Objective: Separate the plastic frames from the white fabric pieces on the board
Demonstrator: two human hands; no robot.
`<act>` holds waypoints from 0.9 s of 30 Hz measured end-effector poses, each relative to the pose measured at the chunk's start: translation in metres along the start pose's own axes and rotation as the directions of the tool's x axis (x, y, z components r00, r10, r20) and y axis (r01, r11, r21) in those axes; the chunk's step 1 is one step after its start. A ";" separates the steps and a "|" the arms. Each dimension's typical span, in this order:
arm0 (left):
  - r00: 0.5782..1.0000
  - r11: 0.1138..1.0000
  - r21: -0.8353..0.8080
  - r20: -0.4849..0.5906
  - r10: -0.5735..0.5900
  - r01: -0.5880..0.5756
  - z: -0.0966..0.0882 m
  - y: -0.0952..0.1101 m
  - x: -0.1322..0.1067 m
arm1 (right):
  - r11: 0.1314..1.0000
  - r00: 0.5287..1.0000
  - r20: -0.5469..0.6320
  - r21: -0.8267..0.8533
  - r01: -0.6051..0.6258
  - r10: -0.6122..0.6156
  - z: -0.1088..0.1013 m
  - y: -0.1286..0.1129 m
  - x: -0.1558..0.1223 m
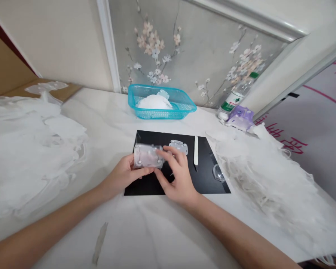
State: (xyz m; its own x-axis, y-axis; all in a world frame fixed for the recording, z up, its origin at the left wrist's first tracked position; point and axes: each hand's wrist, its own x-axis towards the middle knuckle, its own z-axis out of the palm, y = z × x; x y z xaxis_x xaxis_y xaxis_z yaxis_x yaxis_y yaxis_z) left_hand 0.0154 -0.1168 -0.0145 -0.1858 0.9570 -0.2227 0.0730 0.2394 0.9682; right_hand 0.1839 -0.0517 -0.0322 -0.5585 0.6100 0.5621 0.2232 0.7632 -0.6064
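My left hand [123,175] and my right hand [177,175] together hold a small clear plastic case [148,156] with a pinkish tint, just above a black mat [204,175]. The left fingers grip its lower left side. The right fingers pinch its right end. On the mat behind lie another clear plastic piece [178,146], a thin white stick [195,150] and a small clear round piece [218,173].
A turquoise basket [185,108] with white material stands at the back of the white table [145,231]. Heaps of white filmy pieces lie left [30,145] and right [269,183]. A plastic bottle [235,98] and a purple item [241,117] sit at the back right.
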 end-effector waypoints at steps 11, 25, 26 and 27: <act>0.988 0.999 -0.052 0.156 0.003 0.005 -0.003 0.002 0.000 | 0.965 0.978 0.062 -0.163 0.207 -0.199 -0.009 0.001 0.004; 0.983 1.000 -0.008 0.185 0.002 0.000 -0.004 0.002 -0.001 | 0.912 0.955 -0.087 -0.332 0.240 -0.283 -0.026 0.018 0.013; 0.984 1.000 -0.021 0.178 -0.002 0.005 -0.005 0.002 -0.001 | 0.933 0.971 -0.143 -0.333 0.136 -0.192 -0.032 0.025 0.016; 0.986 0.999 -0.041 0.168 0.001 0.006 -0.006 0.001 -0.001 | 0.936 0.981 -0.178 -0.352 0.006 -0.073 -0.038 0.032 0.019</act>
State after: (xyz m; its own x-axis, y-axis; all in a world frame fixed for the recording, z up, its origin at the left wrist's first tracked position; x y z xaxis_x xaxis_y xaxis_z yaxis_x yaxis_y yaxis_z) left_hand 0.0097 -0.1187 -0.0124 -0.0181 0.9711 -0.2380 0.0313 0.2385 0.9707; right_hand 0.2112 -0.0078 -0.0196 -0.4219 0.5809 0.6961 0.4868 0.7929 -0.3666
